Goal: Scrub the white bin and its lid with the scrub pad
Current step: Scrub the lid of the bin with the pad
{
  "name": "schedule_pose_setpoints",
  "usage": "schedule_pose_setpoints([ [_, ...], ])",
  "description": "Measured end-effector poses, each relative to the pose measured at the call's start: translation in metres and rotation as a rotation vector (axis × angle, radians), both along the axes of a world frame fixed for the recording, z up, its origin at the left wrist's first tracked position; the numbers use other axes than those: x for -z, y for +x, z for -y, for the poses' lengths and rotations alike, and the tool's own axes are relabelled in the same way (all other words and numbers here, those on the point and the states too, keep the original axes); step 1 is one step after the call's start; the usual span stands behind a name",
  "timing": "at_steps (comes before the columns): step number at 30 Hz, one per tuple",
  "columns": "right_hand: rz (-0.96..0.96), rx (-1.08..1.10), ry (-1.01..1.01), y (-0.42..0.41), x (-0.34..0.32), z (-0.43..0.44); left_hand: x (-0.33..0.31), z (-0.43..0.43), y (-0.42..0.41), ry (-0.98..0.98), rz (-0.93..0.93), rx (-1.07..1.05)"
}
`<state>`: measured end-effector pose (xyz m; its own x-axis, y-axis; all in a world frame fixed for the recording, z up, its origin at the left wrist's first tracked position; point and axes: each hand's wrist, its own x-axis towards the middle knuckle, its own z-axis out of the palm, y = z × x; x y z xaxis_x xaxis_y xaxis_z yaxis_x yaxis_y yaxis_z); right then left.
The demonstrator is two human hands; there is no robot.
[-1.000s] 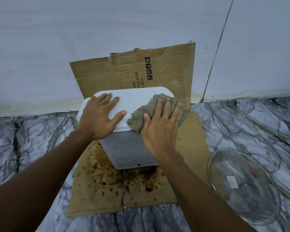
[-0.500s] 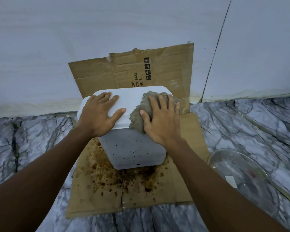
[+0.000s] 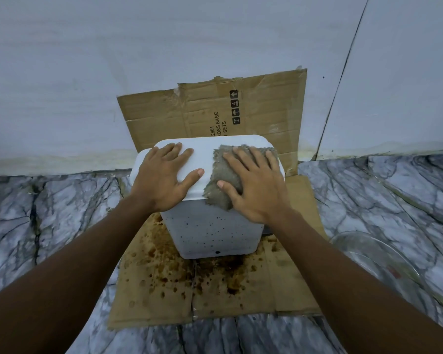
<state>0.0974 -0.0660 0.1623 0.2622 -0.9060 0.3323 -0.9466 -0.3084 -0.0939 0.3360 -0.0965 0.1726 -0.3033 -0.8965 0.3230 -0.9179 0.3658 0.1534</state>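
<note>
Here, lid on bin; right hand presses pad.

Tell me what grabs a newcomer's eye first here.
Centre frame, a speckled white plastic bin stands with its white lid on, the left hand flat on the lid's left half and the right hand pressing a rough grey scrub pad onto its right half. Under it lies a flattened brown cardboard sheet splattered with dark brown stains in front of the bin. A clear glass bowl sits on the veined marble floor at the right edge.
</note>
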Motion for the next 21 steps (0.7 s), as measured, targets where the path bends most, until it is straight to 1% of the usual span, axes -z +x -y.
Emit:
schedule_pose_setpoints([
  [4,0.119,0.179,-0.004,0.011,0.002,-0.004,0.000,-0.001,0.000,-0.005,0.009,-0.006],
  [6,0.117,0.213,-0.035,0.025,0.006,-0.014,0.001,-0.003,0.000,-0.013,0.016,-0.004],
  [10,0.050,0.082,-0.074,0.039,0.015,-0.030,0.002,-0.005,0.000,-0.029,0.003,0.000],
  [14,-0.007,-0.078,-0.090,0.033,0.020,-0.031,0.002,-0.003,0.002,-0.008,-0.009,0.028],
  [17,0.004,-0.168,-0.065,0.022,0.014,-0.018,-0.004,0.000,0.002,0.042,-0.129,0.031],
  [19,-0.011,-0.218,-0.049,0.026,0.008,-0.014,-0.008,0.001,0.000,0.033,-0.226,0.041],
  [21,-0.035,-0.300,-0.045,0.038,0.005,-0.014,-0.010,0.001,0.000,0.001,-0.266,0.060],
])
